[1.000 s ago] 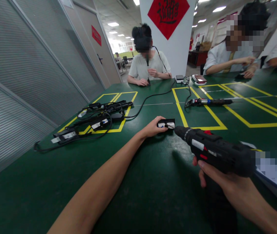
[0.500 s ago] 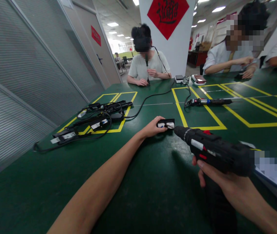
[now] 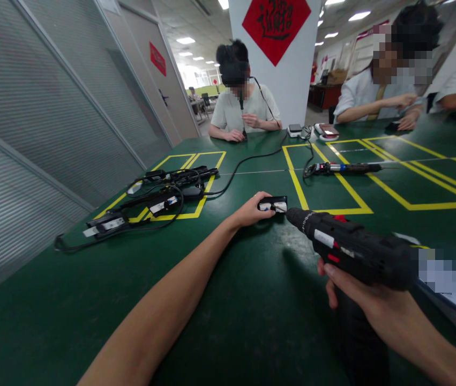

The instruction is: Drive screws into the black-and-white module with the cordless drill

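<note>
My left hand (image 3: pixel 254 209) grips a small black box-like part (image 3: pixel 279 200) with white labels, holding it on the green table. My right hand (image 3: pixel 352 284) is wrapped round the handle of a black cordless drill (image 3: pixel 344 244) with red details. The drill's chuck (image 3: pixel 298 217) points left, and its front end is at the right end of the black part. Whether the bit touches the part is too small to tell.
Black adapters and cables (image 3: pixel 167 195) lie at the left in yellow tape frames. A pen-like tool (image 3: pixel 348 168) with a cord lies at the right, beyond the drill. A clipboard (image 3: pixel 453 284) is at the right edge. Across the table (image 3: pixel 228 332) several people sit working.
</note>
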